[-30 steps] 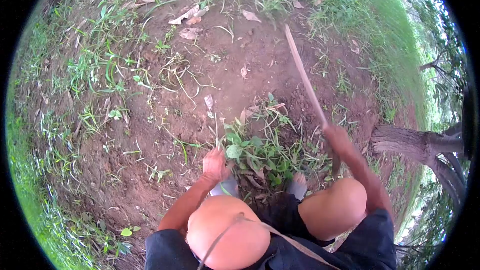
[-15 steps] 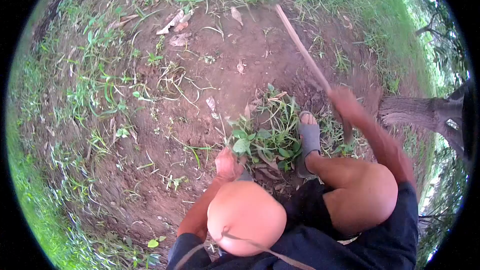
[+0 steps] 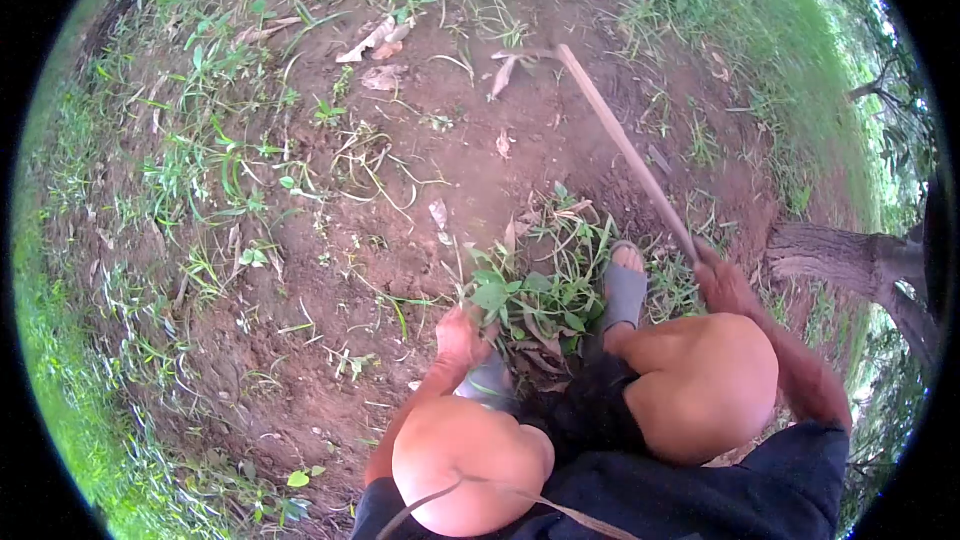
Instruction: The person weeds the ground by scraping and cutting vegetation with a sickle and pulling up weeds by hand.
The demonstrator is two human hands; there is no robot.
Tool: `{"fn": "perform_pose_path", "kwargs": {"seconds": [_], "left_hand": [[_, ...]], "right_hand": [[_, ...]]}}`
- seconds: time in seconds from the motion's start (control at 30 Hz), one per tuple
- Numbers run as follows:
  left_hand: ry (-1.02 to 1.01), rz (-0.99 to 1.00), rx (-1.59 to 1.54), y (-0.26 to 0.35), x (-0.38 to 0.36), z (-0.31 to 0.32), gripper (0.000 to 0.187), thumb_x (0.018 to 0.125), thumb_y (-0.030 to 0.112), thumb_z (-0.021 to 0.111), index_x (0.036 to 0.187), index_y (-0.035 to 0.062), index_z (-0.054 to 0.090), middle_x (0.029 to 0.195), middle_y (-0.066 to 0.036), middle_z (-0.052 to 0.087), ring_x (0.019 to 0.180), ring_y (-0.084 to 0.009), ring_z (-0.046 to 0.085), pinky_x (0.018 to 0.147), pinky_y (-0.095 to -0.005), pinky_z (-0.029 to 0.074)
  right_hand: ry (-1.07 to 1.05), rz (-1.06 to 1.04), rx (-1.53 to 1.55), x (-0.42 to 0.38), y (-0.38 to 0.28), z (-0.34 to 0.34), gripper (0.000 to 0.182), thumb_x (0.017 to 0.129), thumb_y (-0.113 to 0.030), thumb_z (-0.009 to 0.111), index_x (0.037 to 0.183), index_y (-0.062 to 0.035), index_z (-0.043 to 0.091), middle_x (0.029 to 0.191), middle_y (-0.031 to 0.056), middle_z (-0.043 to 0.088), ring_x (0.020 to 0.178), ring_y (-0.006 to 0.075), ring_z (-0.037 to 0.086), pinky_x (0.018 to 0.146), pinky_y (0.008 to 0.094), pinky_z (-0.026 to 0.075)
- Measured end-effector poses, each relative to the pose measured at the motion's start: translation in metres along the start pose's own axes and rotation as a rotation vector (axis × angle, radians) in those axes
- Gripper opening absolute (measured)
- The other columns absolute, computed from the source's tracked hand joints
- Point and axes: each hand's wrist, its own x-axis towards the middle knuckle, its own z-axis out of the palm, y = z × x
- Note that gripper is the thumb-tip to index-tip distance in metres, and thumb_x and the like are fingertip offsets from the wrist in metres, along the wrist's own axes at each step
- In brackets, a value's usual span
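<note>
My right hand is wrapped round the wooden handle of a long tool, beside my right knee. The handle slants away up the view, and a thin bent piece like a blade sticks out leftward from its far end, over bare soil. Low by my left shoe, my left hand has its fingers closed at the edge of a leafy clump of weeds. A thin pale stalk stands just above these fingers; I cannot tell what they hold.
A tree trunk rises at the right. My right sandal is planted beside the weeds. Dry leaves and uprooted-looking grass lie on the brown soil. A cord hangs across my left knee.
My right hand has drawn back toward my knee, pulling the tool with it. The bent piece at its tip now shows. The left hand stays by the weeds; the whole view has shifted slightly.
</note>
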Motion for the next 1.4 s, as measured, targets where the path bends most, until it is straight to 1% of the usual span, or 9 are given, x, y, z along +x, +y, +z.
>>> {"fn": "perform_pose_path", "kwargs": {"seconds": [0.13, 0.33, 0.47, 0.73, 0.83, 0.97, 1.23, 1.37, 1.4], "left_hand": [[0.067, 0.069, -0.062, 0.005, 0.004, -0.004, 0.035, 0.080, 0.031, 0.066, 0.105, 0.0075, 0.063, 0.087, -0.018, 0.064, 0.081, -0.0381, 0.062, 0.073, -0.0486, 0.050], [0.044, 0.040, -0.019, -0.003, -0.003, 0.007, 0.036, 0.080, 0.031, 0.066, 0.106, 0.0066, 0.063, 0.086, -0.018, 0.063, 0.081, -0.0381, 0.062, 0.071, -0.0482, 0.049], [0.089, 0.027, -0.070, 0.001, 0.002, 0.002, 0.036, 0.079, 0.030, 0.067, 0.108, 0.0079, 0.063, 0.090, -0.017, 0.063, 0.082, -0.0376, 0.062, 0.072, -0.0481, 0.050], [0.078, 0.037, -0.095, 0.003, 0.000, -0.001, 0.039, 0.079, 0.029, 0.068, 0.112, 0.0105, 0.062, 0.094, -0.016, 0.063, 0.084, -0.0378, 0.063, 0.074, -0.0477, 0.051], [0.074, 0.018, -0.078, 0.002, -0.002, -0.002, 0.038, 0.079, 0.030, 0.068, 0.110, 0.0089, 0.062, 0.095, -0.016, 0.062, 0.084, -0.0383, 0.062, 0.074, -0.0483, 0.051], [0.047, -0.055, -0.126, 0.010, 0.003, -0.009, 0.037, 0.079, 0.031, 0.068, 0.107, 0.0068, 0.062, 0.094, -0.017, 0.061, 0.084, -0.0386, 0.062, 0.074, -0.0486, 0.050], [0.016, -0.038, -0.092, 0.007, 0.003, -0.008, 0.042, 0.076, 0.031, 0.069, 0.110, 0.0070, 0.062, 0.094, -0.017, 0.061, 0.085, -0.0384, 0.062, 0.075, -0.0482, 0.051], [0.030, 0.009, -0.097, 0.004, 0.000, -0.004, 0.042, 0.077, 0.031, 0.069, 0.111, 0.0065, 0.061, 0.095, -0.017, 0.062, 0.086, -0.0384, 0.062, 0.075, -0.0481, 0.051], [0.017, 0.004, -0.064, 0.003, 0.001, -0.004, 0.042, 0.078, 0.030, 0.068, 0.113, 0.0067, 0.061, 0.097, -0.017, 0.061, 0.087, -0.0387, 0.062, 0.075, -0.0481, 0.051]], "right_hand": [[-0.045, -0.324, -0.364, 0.087, -0.030, -0.036, 0.046, 0.099, -0.023, 0.046, 0.137, 0.0029, 0.044, 0.105, 0.0291, 0.063, 0.097, 0.0435, 0.062, 0.085, 0.0518, 0.047], [-0.102, -0.009, -0.014, 0.066, -0.040, -0.022, 0.048, 0.099, -0.029, 0.045, 0.140, -0.0037, 0.043, 0.089, 0.0240, 0.065, 0.078, 0.0407, 0.065, 0.069, 0.0474, 0.050], [0.002, -0.155, -0.074, 0.013, 0.018, 0.021, 0.050, 0.100, -0.033, 0.043, 0.143, -0.0085, 0.040, 0.093, 0.0267, 0.064, 0.086, 0.0427, 0.066, 0.075, 0.0477, 0.049], [0.067, -0.286, -0.072, 0.159, -0.122, -0.013, 0.043, 0.100, -0.029, 0.041, 0.134, -0.0025, 0.047, 0.099, 0.0269, 0.064, 0.094, 0.0444, 0.063, 0.081, 0.0514, 0.048], [-0.143, -0.197, 0.013, 0.136, -0.136, -0.049, 0.045, 0.100, -0.031, 0.041, 0.134, -0.0027, 0.048, 0.083, 0.0189, 0.061, 0.081, 0.0329, 0.064, 0.075, 0.0458, 0.049], [-0.038, -0.371, -0.162, 0.063, -0.036, -0.032, 0.044, 0.101, -0.028, 0.042, 0.133, 0.0008, 0.048, 0.102, 0.0267, 0.066, 0.094, 0.0371, 0.066, 0.081, 0.0488, 0.049], [-0.059, -0.374, -0.105, 0.127, -0.088, -0.041, 0.034, 0.099, -0.025, 0.046, 0.119, 0.0020, 0.051, 0.085, 0.0277, 0.060, 0.078, 0.0464, 0.062, 0.068, 0.0497, 0.048], [-0.136, -0.177, 0.037, 0.143, -0.139, -0.023, 0.034, 0.100, -0.023, 0.045, 0.124, 0.0000, 0.051, 0.075, 0.0201, 0.059, 0.062, 0.0360, 0.061, 0.057, 0.0441, 0.049], [-0.189, -0.077, 0.165, 0.151, -0.148, -0.025, 0.041, 0.099, -0.025, 0.045, 0.134, -0.0040, 0.046, 0.071, 0.0114, 0.056, 0.054, 0.0230, 0.055, 0.048, 0.0359, 0.045]]}}
